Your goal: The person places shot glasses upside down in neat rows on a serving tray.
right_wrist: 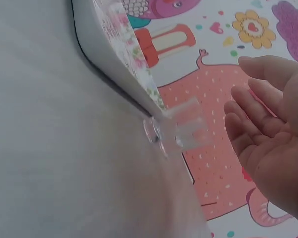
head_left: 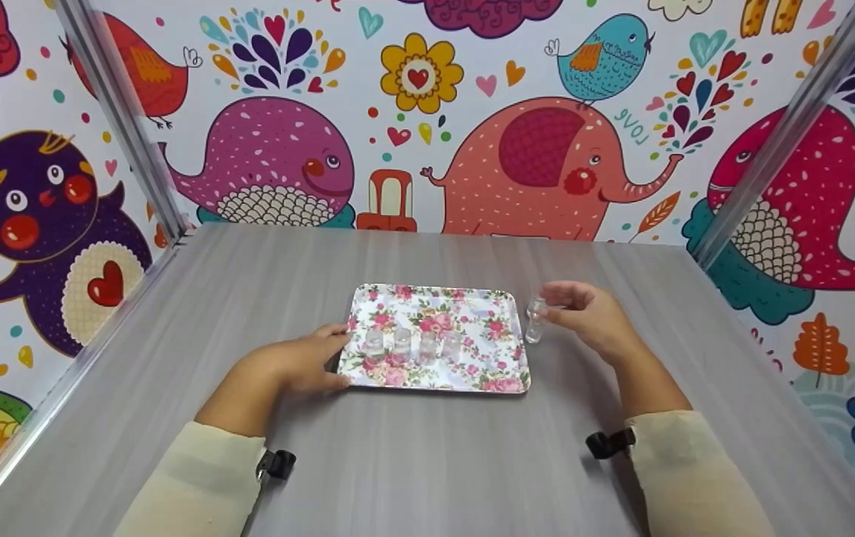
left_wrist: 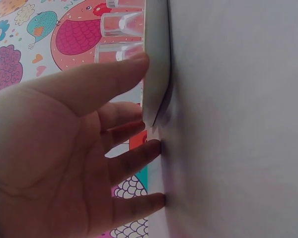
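Observation:
A floral tray (head_left: 483,373) lies on the table, bearing several small clear glasses (head_left: 402,344) in a row on its left half. At the tray's left end is my left hand (head_left: 300,364), its thumb (left_wrist: 124,74) and fingers against the rim and side. The left wrist view shows those fingers fairly straight and spread, some touching the tabletop. Just beyond the tray's right edge stands another small clear glass (head_left: 534,328), blurred in the right wrist view. Beside it hovers my right hand (head_left: 587,317), fingers loosely bent, with a gap to the glass (right_wrist: 188,129) and nothing held.
The grey wood-grain table (head_left: 427,462) extends around the tray. Behind it rises a wall with colourful cartoon animals (head_left: 531,171). Metal posts (head_left: 125,119) stand at the left and right sides. A black strapped device (head_left: 276,464) sits on each sleeve cuff.

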Available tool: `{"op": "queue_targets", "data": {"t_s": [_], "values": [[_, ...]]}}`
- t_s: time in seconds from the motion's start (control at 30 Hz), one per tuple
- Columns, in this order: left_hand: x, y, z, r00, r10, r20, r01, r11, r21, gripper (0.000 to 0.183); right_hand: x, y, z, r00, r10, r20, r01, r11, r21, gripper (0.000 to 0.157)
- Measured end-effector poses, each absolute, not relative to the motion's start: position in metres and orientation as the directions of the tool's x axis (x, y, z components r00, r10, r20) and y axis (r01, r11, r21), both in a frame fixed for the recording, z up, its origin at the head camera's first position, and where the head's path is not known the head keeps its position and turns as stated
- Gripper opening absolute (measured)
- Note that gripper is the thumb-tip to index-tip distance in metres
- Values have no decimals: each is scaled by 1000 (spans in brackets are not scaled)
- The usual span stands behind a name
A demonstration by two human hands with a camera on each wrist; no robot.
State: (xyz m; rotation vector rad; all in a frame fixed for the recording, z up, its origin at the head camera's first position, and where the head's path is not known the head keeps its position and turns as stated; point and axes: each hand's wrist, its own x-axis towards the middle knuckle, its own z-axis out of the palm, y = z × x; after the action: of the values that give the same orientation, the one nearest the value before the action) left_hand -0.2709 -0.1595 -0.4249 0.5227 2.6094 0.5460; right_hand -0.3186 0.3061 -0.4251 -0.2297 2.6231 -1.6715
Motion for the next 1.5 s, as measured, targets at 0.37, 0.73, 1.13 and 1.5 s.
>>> {"op": "queue_targets", "data": {"t_s": [0.37,0.73,1.13,1.5], "values": [[-271,-159,-425,-841,440,-316,275,849,450,81,-325,312,-441,-993,-120,-24,-35,461,-887,58],[-271,-159,-425,-843,431,-321,272,858,436,81,-333,312,-462,-982,-157,-107,-1,570,-822,50],[-272,-159,-426,-840,437,-321,276,855,440,81,-336,308,-471,-985,-165,-49,-72,652,-755,37],[-272,-159,-426,-844,430,-321,273,859,432,81,-336,309,-472,-985,-174,-23,-95,640,-762,35]]}}
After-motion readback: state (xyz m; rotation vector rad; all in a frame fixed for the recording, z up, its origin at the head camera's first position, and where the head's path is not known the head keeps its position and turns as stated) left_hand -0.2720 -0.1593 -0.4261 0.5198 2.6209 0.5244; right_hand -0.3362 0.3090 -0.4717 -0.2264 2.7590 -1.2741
